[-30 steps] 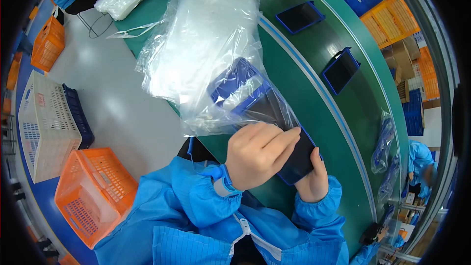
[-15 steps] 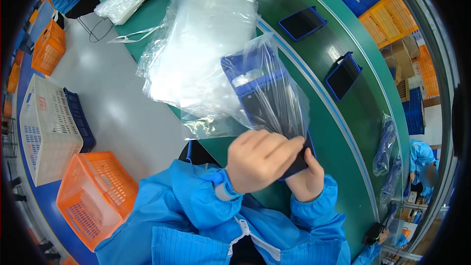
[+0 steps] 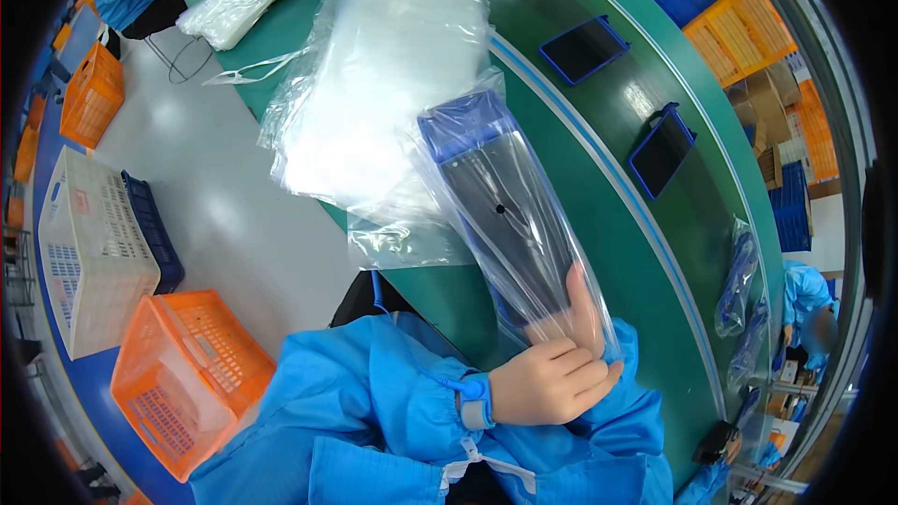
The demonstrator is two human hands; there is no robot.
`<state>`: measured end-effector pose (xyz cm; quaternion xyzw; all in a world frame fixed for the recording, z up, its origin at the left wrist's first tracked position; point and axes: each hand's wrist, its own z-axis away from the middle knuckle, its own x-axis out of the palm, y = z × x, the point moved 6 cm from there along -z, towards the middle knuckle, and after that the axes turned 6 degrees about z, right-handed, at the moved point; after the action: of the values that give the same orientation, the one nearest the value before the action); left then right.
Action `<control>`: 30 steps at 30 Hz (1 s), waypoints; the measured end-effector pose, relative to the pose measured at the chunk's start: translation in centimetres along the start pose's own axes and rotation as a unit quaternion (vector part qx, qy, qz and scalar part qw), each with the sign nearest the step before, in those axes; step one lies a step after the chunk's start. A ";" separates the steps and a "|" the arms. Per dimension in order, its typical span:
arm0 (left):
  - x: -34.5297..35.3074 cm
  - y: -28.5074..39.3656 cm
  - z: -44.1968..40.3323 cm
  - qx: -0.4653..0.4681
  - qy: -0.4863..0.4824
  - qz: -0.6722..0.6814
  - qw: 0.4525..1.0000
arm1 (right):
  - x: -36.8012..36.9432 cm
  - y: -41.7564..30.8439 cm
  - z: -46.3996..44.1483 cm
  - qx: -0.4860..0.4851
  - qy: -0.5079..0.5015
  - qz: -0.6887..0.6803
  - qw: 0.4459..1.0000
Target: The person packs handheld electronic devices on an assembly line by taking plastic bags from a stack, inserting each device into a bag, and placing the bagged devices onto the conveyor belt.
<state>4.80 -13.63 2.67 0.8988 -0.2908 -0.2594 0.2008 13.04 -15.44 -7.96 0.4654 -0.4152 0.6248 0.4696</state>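
Probably Light but Slick: a Flat Device in Thin Film

Right at the centre of the frame, a dark device (image 3: 496, 192) with a blue edge and a blue band across its upper end lies within a clear bag (image 3: 535, 252), tilted, its top towards the loose stack of clear bags (image 3: 383, 84) on the green counter (image 3: 440, 304).

The right hand (image 3: 572, 320) is inside the film, gripping the device's lower end, thumb on the dark face; its other fingers are mostly hidden. The left hand (image 3: 554, 382), with a blue wrist strap (image 3: 476, 402), has its fingers curled together on the bag's lower edge, just beside the right hand.

The device looks rigid and flat, likely of modest weight, firm enough to be held from one end. Its dark face seems smooth and perhaps easily scratched or smudged, so the blue edges look the safer hold, with support underneath. The bag seems almost weightless, limp and slippery; it creases along its length and might slide over the device if only the film is pinched. A gentle hold on its lip suits it, since a hard tug could stretch or tear it.
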 end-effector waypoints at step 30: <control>-10.5 -10.7 4.0 -0.262 -0.068 -0.194 0.943 | -6.7 -34.6 22.8 -0.179 0.638 0.747 -0.052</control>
<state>-0.32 0.12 -2.24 0.8337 -0.0455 -0.4210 0.3544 51.93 -31.14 -6.61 0.8174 0.1384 -0.5407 0.1429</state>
